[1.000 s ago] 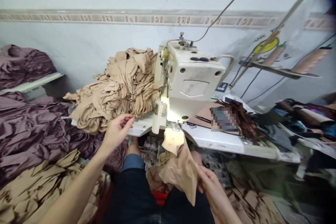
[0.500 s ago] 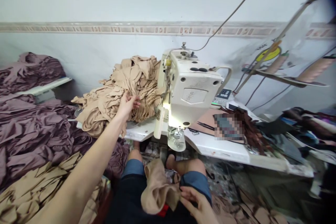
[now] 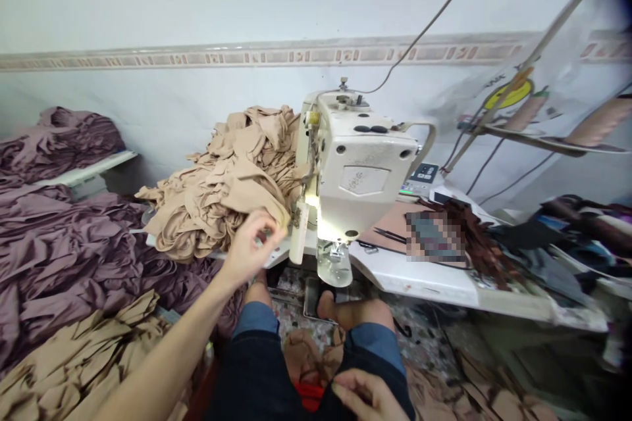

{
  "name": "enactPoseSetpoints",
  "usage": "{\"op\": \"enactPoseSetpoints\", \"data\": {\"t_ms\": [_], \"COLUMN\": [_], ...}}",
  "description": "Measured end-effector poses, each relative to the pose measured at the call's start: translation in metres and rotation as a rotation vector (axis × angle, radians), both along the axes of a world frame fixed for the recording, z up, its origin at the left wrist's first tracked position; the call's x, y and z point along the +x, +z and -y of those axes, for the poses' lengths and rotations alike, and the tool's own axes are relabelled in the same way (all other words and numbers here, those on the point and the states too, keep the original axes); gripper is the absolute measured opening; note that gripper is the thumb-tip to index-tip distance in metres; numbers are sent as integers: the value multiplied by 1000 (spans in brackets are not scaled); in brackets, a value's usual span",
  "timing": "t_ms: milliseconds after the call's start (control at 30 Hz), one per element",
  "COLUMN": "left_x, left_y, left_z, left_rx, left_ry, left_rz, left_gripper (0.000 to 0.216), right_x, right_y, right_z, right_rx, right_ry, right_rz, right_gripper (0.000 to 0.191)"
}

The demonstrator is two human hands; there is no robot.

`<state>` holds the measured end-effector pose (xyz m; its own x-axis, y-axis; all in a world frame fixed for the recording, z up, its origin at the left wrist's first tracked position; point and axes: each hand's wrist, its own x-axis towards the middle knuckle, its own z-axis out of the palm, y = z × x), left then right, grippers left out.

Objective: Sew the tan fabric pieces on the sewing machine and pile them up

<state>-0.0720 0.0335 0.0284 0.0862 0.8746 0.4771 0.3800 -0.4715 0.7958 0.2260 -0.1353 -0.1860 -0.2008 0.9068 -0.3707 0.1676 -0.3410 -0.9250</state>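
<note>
My left hand (image 3: 257,240) pinches the edge of a beige fabric piece (image 3: 257,189) between thumb and fingers. That piece stretches back over a heap of like beige fabric pieces (image 3: 190,220) on the table left of the sewing machine (image 3: 363,171). Down at my right thigh, my right hand (image 3: 365,395) is loosely curled, thumb and fingers apart, with no cloth visible in it. Beige fabric (image 3: 306,352) lies low between my legs, above a patch of red. The machine's lamp is lit over its needle area.
Mauve fabric (image 3: 74,256) is piled at the left, with more beige cloth (image 3: 93,355) below it. Black tweezers (image 3: 390,235) and dark brown strips (image 3: 476,243) lie on the table (image 3: 424,283) right of the machine. A thread stand (image 3: 543,138) holds cones at the far right.
The beige piece at my right hand has left it and dropped between my legs. My left hand came toward me from the heap, drawing a fabric piece by its edge.
</note>
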Motion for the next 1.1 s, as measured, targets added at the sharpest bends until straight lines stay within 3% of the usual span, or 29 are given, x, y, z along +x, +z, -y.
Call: {"op": "enactPoseSetpoints", "data": {"t_ms": [100, 167, 267, 333, 433, 500, 567, 667, 833, 900, 967, 1033, 1100], "left_x": [4, 5, 9, 12, 14, 13, 10, 11, 27, 33, 36, 36, 35], "left_y": [-38, -70, -110, -123, -122, -113, -106, -104, -118, -122, -121, -117, -111], "left_z": [51, 76, 104, 114, 116, 109, 101, 92, 87, 85, 82, 81, 83], "left_rx": [-411, -654, -811, -836, -808, -755, -659, -434, -133, -129, -168, -244, -423], "left_ry": [-333, -445, -495, -514, -499, -471, -477, -449, -103, -20, -48, -168, -336], "left_rz": [15, 75, 13, -87, -167, -184, -229, -328, -540, -579, -518, -366, -165], "left_gripper": [31, 39, 39, 31, 21, 19, 17, 17, 18, 22, 23, 19, 20], "right_x": [8, 5, -17, -38, -65, -70, -66, -50, -35, -32, -26, -16, -4], "right_y": [33, 46, 54, 54, 60, 69, 83, 104, 126, 131, 136, 140, 140], "right_z": [-22, -34, -38, -35, -30, -32, -38, -47, -47, -44, -42, -44, -47], "right_rx": [71, 114, 145, 117, 86, 167, 313, 510, 658, 680, 655, 592, 499], "right_ry": [-34, -101, -147, -47, 228, 292, 242, 166, 115, 84, 37, -2, -3], "right_rz": [13, -2, -49, -112, -162, -75, 49, 173, 273, 264, 234, 166, 57], "right_gripper": [68, 71, 73, 70, 62, 64, 63, 45, 37, 36, 36, 38, 43]}}
